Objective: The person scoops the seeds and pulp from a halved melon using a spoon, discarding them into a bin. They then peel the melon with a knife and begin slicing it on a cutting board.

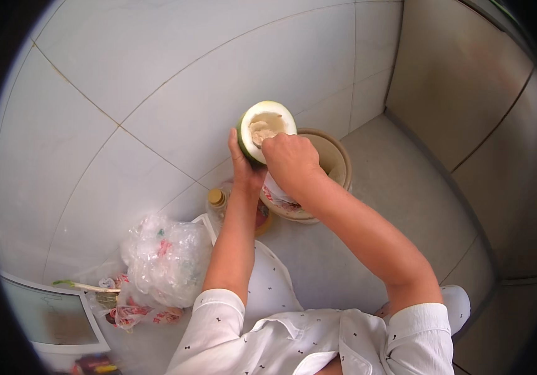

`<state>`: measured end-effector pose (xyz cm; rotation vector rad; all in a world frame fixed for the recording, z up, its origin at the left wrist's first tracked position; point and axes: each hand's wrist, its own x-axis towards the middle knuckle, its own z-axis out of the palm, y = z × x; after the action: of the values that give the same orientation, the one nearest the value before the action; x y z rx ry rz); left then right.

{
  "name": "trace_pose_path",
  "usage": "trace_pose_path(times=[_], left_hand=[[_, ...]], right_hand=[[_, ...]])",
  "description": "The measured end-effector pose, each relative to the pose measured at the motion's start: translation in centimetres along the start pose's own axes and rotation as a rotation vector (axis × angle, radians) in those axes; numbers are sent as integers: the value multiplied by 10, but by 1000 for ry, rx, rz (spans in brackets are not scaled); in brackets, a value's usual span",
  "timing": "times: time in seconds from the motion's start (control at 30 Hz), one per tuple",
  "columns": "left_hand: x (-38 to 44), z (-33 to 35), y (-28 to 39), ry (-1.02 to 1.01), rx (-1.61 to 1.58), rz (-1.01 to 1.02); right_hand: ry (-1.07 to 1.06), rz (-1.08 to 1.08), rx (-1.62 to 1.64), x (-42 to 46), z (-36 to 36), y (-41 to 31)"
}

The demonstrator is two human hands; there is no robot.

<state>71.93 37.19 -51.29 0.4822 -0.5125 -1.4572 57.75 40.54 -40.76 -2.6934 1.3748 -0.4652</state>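
My left hand [245, 166] holds a cut gourd [287, 117], likely a winter melon, from its left side and underneath. It has dark green skin and thick white flesh, and the cut face is turned up toward me. Inside the hollow lies loose, pale, pulpy flesh [262, 131]. Closed in a fist, my right hand [292, 154] is at the lower right of the opening. A small grey edge of a utensil [257, 146] shows beside its fingers; the rest is hidden by the hand. Beneath the gourd stands a beige bin [347, 164] with a plastic bag [275, 191] at its rim.
A plastic bottle with a yellow cap [216, 197] stands left of the bin by the tiled wall [165, 117]. Bundled clear plastic bags [167, 262] and a spring onion [88, 287] lie at lower left, near a white-framed panel [53, 314]. Cabinet doors [456, 79] border the right.
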Motion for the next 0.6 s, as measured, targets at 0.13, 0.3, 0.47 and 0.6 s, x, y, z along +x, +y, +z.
trace_pose_path(times=[0.13, 0.3, 0.47, 0.6], left_hand=[[7, -4, -9, 53, 60, 98], [4, 1, -6, 269, 593, 375], [2, 12, -7, 287, 746, 422], [2, 13, -10, 274, 664, 435]], right_hand=[[-15, 113, 134, 10, 16, 2], [1, 276, 319, 10, 29, 9], [-41, 268, 398, 14, 18, 27], [-31, 201, 316, 23, 3, 27]])
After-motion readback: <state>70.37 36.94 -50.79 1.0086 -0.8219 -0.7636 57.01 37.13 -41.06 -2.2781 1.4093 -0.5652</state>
